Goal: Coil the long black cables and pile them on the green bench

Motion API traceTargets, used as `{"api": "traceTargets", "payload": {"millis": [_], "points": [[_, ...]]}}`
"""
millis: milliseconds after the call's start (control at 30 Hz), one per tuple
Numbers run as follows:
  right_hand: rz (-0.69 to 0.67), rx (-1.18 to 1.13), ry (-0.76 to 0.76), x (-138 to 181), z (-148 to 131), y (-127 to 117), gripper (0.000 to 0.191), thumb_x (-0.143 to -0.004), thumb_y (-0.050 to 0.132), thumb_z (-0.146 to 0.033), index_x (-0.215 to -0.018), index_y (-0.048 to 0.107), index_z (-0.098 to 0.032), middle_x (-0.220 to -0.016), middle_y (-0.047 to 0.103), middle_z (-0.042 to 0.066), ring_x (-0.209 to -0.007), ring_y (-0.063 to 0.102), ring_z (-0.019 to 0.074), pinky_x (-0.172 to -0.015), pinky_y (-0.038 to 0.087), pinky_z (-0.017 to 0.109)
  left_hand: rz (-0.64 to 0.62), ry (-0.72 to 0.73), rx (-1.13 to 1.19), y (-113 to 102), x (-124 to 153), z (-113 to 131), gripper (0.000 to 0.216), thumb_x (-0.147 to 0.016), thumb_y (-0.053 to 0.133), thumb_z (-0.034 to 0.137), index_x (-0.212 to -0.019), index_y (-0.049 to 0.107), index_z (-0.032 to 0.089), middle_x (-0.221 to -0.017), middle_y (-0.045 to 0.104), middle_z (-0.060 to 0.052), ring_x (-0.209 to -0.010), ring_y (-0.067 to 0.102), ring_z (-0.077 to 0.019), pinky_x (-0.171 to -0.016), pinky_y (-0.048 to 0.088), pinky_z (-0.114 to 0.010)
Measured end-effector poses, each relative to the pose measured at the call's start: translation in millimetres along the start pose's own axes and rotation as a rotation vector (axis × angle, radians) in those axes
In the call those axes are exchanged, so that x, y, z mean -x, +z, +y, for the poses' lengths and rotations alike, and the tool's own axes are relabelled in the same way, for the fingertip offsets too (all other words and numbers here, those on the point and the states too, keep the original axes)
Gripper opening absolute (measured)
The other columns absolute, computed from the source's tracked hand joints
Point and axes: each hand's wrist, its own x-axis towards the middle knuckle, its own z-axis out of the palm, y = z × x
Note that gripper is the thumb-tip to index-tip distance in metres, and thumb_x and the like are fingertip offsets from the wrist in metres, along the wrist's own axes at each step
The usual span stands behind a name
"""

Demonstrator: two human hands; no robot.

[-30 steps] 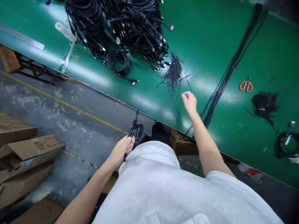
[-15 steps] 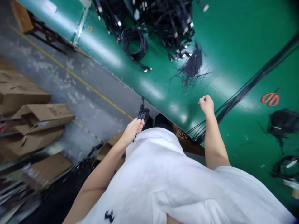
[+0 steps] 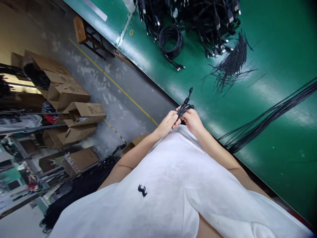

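Observation:
Close to my body, near the table's edge, a black cable (image 3: pixel 184 110) is gathered into a coil, its plug end pointing up and away from me. My left hand (image 3: pixel 170 121) is closed around the coil from the left. From the right, my right hand (image 3: pixel 193 119) also closes on it, its fingertips partly hidden behind the strands. A thin tie in these fingers cannot be made out. Beyond the hands, a loose pile of thin black ties (image 3: pixel 234 62) lies on the green table (image 3: pixel 279 43).
A heap of black cables (image 3: pixel 213 19) with metal plugs lies at the far side, beside a coiled cable (image 3: pixel 170 41). Long black strands (image 3: pixel 269 119) cross the table at right. Cardboard boxes (image 3: pixel 86 110) and a wooden stool (image 3: pixel 80 29) stand on the floor at left.
My right hand has come from above the table, near the ties, to the coil in my left hand. Both hands now meet at the coil. The view has shifted.

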Motion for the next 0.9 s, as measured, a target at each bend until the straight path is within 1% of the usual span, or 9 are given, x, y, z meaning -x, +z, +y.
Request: {"api": "traceTargets", "payload": {"millis": [67, 167, 267, 367, 433, 500, 600, 733, 900], "points": [[0.003, 0.074, -0.052, 0, 1, 2, 0.021, -0.068, 0.075, -0.035, -0.068, 0.063, -0.018, -0.062, 0.055, -0.005, -0.055, 0.038, 0.0057, -0.054, 0.033, 0.019, 0.09, 0.061, -0.008, -5, 2, -1, 0.036, -0.092, 0.056, 0.051, -0.107, 0.048, 0.019, -0.062, 0.046, 0.009, -0.05, 0.036, -0.0072, -0.053, 0.031, -0.02], [-0.063, 0.264, -0.118, 2, 6, 5, 0.019, -0.077, 0.068, -0.036, -0.07, 0.063, -0.019, -0.062, 0.055, -0.004, -0.057, 0.043, 0.0084, -0.058, 0.036, 0.022, 0.173, 0.065, -0.084, -13, 4, 0, 0.035, -0.094, 0.056, 0.041, -0.121, 0.052, 0.019, -0.062, 0.046, 0.008, -0.051, 0.037, -0.0079, -0.056, 0.033, -0.02], [-0.153, 0.648, -0.288, 5, 5, 3, 0.018, -0.088, 0.058, -0.033, -0.08, 0.066, -0.019, -0.075, 0.063, 0.001, -0.067, 0.052, 0.013, -0.066, 0.04, 0.027, 0.224, 0.086, -0.196, -21, 5, 0, 0.027, -0.095, 0.053, 0.033, -0.114, 0.063, 0.017, -0.063, 0.047, 0.007, -0.054, 0.038, -0.0082, -0.058, 0.034, -0.021], [-0.195, 1.254, -0.63, 5, -4, -4, 0.023, -0.096, 0.049, -0.027, -0.087, 0.068, -0.018, -0.084, 0.065, 0.008, -0.077, 0.054, 0.0181, -0.072, 0.039, 0.032, 0.226, 0.109, -0.265, -29, 3, -1, 0.023, -0.093, 0.056, 0.028, -0.11, 0.066, 0.016, -0.066, 0.052, 0.005, -0.057, 0.041, -0.0089, -0.061, 0.035, -0.021], [-0.307, 1.608, -0.871, 1, -14, -7, 0.03, -0.1, 0.042, -0.024, -0.089, 0.068, -0.015, -0.085, 0.064, 0.011, -0.078, 0.053, 0.0202, -0.071, 0.038, 0.034, 0.198, 0.078, -0.298, -34, 0, -3, 0.025, -0.09, 0.058, 0.025, -0.113, 0.066, 0.016, -0.064, 0.051, 0.006, -0.058, 0.041, -0.0097, -0.061, 0.034, -0.022], [-0.482, 1.822, -1.147, -5, -25, -8, 0.032, -0.102, 0.037, -0.02, -0.097, 0.068, -0.013, -0.097, 0.066, 0.013, -0.088, 0.055, 0.0216, -0.075, 0.038, 0.036, 0.133, 0.018, -0.327, -37, -3, -3, 0.024, -0.09, 0.058, 0.023, -0.112, 0.065, 0.015, -0.061, 0.049, 0.006, -0.058, 0.041, -0.0103, -0.061, 0.034, -0.023], [-0.701, 1.945, -1.505, -10, -41, -5, 0.029, -0.102, 0.037, -0.015, -0.104, 0.066, -0.012, -0.112, 0.065, 0.012, -0.104, 0.054, 0.0212, -0.084, 0.039, 0.035, 0.004, -0.08, -0.356, -40, -6, -4, 0.011, -0.089, 0.057, 0.022, -0.091, 0.064, 0.014, -0.063, 0.05, 0.004, -0.06, 0.042, -0.0101, -0.062, 0.035, -0.024], [-0.862, 2.074, -1.585, -9, -54, 1, 0.031, -0.103, 0.036, -0.014, -0.086, 0.062, -0.015, -0.081, 0.061, 0.004, -0.076, 0.052, 0.0166, -0.076, 0.036, 0.033, -0.127, -0.154, -0.245, -44, -10, -8, 0.019, -0.088, 0.057, 0.029, -0.073, 0.054, 0.016, -0.058, 0.041, 0.005, -0.055, 0.034, -0.0079, -0.056, 0.028, -0.024], [-0.952, 2.143, -1.614, -9, -60, 2, 0.03, -0.103, 0.036, -0.011, -0.087, 0.061, -0.014, -0.08, 0.059, 0.004, -0.072, 0.05, 0.0156, -0.07, 0.032, 0.033, -0.237, -0.169, -0.021, -52, -19, -19, 0.025, -0.08, 0.065, 0.038, -0.077, 0.058, 0.014, -0.064, 0.046, 0.003, -0.054, 0.034, -0.0061, -0.052, 0.024, -0.024]]}}
